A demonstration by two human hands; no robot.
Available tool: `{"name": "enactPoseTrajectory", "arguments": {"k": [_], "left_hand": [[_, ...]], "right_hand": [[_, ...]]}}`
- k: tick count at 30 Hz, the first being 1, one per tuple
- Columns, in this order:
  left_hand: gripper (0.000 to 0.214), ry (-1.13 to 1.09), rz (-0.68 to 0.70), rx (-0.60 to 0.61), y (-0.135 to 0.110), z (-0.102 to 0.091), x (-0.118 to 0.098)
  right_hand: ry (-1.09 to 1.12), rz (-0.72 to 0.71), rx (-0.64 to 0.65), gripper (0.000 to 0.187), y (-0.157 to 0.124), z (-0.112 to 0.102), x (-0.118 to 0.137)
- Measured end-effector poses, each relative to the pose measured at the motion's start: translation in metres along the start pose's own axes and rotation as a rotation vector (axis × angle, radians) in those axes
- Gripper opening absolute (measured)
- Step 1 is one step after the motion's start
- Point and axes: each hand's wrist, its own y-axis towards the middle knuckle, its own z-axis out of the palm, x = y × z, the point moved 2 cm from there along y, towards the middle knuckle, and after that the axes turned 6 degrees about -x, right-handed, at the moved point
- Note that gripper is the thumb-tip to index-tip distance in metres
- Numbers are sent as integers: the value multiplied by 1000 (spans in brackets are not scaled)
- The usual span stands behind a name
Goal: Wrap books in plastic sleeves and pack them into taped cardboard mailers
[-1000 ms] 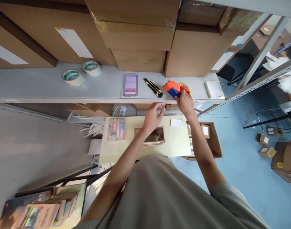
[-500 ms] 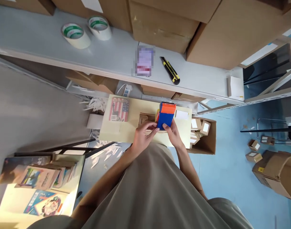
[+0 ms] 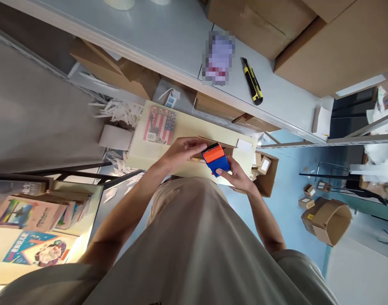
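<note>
A small blue and orange box with a dark strip along its top end is tilted over the cream table. My right hand grips its lower right side, thumb lying across the blue face. At the upper left corner my left hand has its thumb and fingers drawn together, the tips touching the dark end. An open cardboard box lies on the table behind and below, partly covered by the hands and the blue and orange box.
On the cream table lie a flag-patterned book and a white label. The grey shelf above holds a yellow-black utility knife and cartons. A carton of small boxes stands right; books lie left.
The blue and orange box has tilted to the left and sits slightly lower. My left hand has shifted from its lower side up to its top corner. The view has turned.
</note>
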Motion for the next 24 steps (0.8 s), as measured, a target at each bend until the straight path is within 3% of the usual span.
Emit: {"name": "enactPoseTrajectory", "arguments": {"k": [8,13,20,24], "left_hand": [[48,-14,-25,60,4,-16,14],[54,-63,-65,48,8,-19,32],[54,-136,-98,-150,-6,-11,65],[51,-142,-107,-301,-1,-35,83]], "right_hand": [[-195,55,17,56,-2,-7,34],[-305,96,25,60,4,-7,47],[-478,267,170,59,13,-23,73],[-577,349,251,64,9,-58,103]]}}
